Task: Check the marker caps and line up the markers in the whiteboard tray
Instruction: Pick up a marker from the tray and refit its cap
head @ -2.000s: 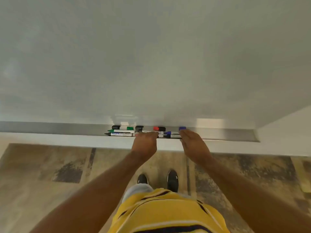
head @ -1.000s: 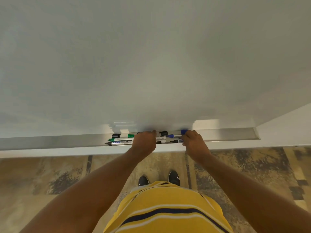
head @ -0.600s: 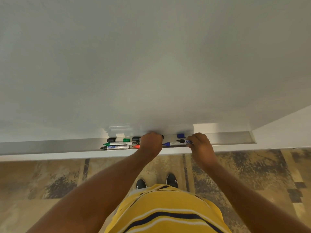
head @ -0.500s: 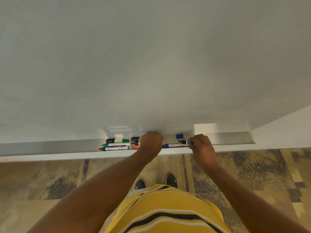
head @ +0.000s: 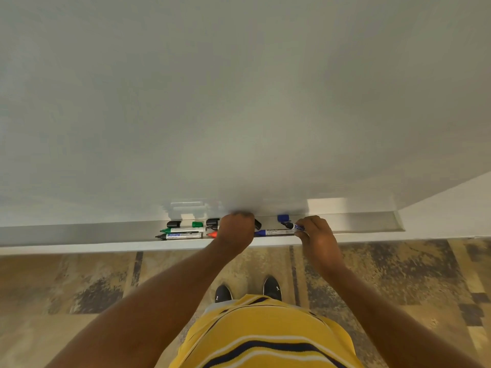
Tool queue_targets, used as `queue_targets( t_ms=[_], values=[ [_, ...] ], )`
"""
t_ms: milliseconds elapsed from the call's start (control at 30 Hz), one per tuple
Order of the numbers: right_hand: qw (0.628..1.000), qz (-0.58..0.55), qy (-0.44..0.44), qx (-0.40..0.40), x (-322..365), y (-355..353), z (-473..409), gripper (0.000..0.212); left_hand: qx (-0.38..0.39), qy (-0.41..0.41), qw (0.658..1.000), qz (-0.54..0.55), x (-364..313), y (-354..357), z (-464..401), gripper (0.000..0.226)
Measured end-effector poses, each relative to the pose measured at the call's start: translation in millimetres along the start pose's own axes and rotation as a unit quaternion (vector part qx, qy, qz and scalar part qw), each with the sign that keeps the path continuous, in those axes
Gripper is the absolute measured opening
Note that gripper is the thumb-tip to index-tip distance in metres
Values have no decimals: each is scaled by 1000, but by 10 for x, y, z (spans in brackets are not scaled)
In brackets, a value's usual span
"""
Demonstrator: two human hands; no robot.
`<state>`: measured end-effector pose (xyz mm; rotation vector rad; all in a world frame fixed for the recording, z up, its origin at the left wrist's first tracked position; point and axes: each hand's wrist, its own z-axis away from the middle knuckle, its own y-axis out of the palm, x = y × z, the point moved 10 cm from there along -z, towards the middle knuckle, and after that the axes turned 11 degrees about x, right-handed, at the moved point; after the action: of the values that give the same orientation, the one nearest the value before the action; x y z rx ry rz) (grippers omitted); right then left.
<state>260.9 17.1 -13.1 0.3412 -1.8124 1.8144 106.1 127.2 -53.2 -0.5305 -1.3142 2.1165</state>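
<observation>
- In the whiteboard tray (head: 372,221), toward its right half, my right hand (head: 316,235) has its fingers (head: 301,223) closed around the tail of a black-tipped marker (head: 293,226), whose bare tip points left; the same fingers also touch the right end of the blue marker (head: 273,231) lying along the near edge.
- Left of that, my left hand (head: 236,231) is curled into a loose fist over the middle of the tray. Something dark (head: 257,223) pokes out at its right side, but I cannot tell whether I am gripping it or only covering it.
- Just beside my left hand a red tip (head: 211,234) shows at the near edge, with a loose black cap (head: 212,222) behind it.
- A loose blue cap (head: 283,217) sits against the far wall of the tray, just beyond the black tip.
- Further left, the green marker (head: 183,230) and another black-tipped marker (head: 182,235) lie side by side, parallel, tips to the left, both uncapped; a black cap (head: 174,223) and a green cap (head: 197,224) rest behind them.
- By my reckoning the job is in its early part: the two left markers are lined up, but every tip I can see is bare, so the capping remains, and the right-hand markers have yet to be straightened into the row.
</observation>
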Motion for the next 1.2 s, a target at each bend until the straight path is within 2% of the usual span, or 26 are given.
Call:
queue_targets(
  t_ms=[300,500,700,800,900,1000,1133,1200],
  values=[
    [999,-35,24,-23,19,-9,-37,23,-8,26,999,40,-72,21,2,21],
    [998,-45,40,-20,-46,6,24,23,20,81,997,8,-184,-60,-47,20],
    [997,-48,45,-26,-57,-8,23,22,5,98,995,-24,-250,-127,-66,16],
    [997,-55,41,-29,-16,-45,21,21,-48,92,991,81,-221,-281,62,21],
    [995,-85,41,-39,29,-117,41,22,-60,85,967,233,-182,-389,217,26],
    [991,-125,43,-28,120,-150,69,24,-54,54,923,378,-103,-406,363,19],
    [987,-162,3,-21,350,-221,116,29,-63,7,872,484,12,-413,568,13],
    [983,-181,-21,-23,465,-273,139,29,-64,2,825,562,50,-424,641,16]
  ],
)
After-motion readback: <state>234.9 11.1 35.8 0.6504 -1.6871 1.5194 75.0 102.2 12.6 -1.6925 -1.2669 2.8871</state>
